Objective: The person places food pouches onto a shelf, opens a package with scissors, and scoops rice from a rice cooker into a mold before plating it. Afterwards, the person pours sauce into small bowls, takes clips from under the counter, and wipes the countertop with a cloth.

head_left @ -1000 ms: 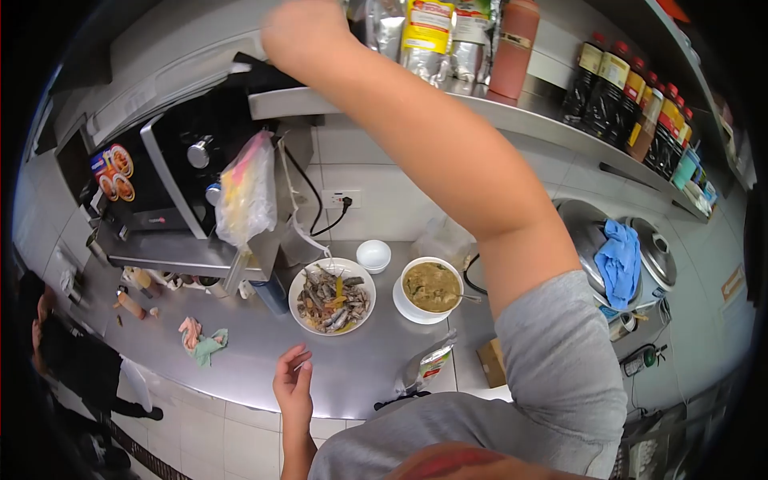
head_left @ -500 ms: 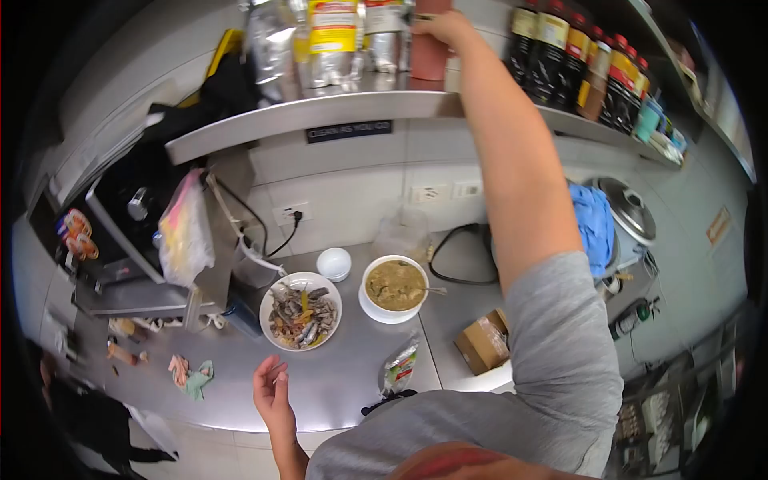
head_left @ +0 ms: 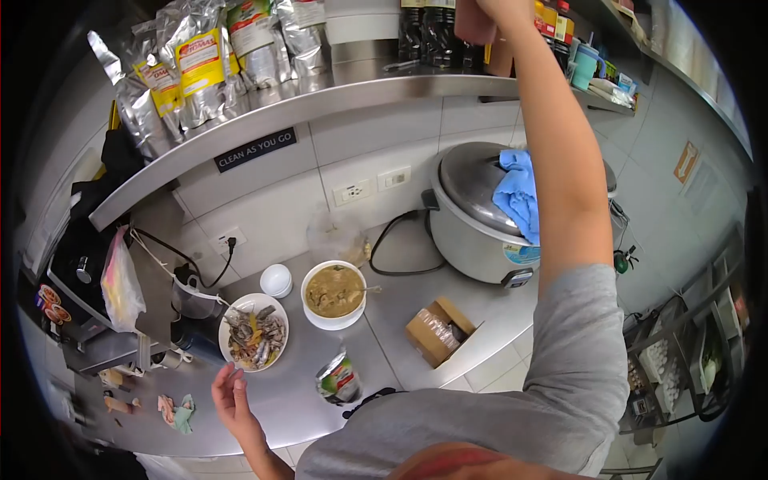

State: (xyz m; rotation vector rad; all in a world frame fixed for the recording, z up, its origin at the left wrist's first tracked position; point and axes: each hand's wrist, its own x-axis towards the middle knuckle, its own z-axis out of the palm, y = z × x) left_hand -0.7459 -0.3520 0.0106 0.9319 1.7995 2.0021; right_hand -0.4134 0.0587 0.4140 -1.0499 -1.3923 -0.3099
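My right hand [head_left: 506, 11] is raised at the top edge, closed round a pinkish-red bottle [head_left: 475, 22] in front of dark sauce bottles [head_left: 440, 36] on the steel shelf [head_left: 360, 93]. Part of that hand is cut off by the frame. Low on the left, my left hand [head_left: 234, 400] hovers by the counter with fingers apart and nothing in it. Just above it sits a white plate of small fish [head_left: 254, 334]. A white bowl of greenish-brown stew [head_left: 334, 293] with a spoon stands to its right, near small white bowls [head_left: 276, 281].
Foil pouches [head_left: 200, 64] line the shelf's left part. A large rice cooker [head_left: 476, 216] with a blue cloth [head_left: 516, 192] stands at the back right. An open cardboard box [head_left: 438, 331] and a foil pouch [head_left: 339, 380] lie nearer. Crumpled cloths [head_left: 178, 413] are at left.
The view has turned right. My right hand first reached over the pouches, then took hold of the pinkish-red bottle, which is now in front of the dark bottles. My left hand stays low and empty.
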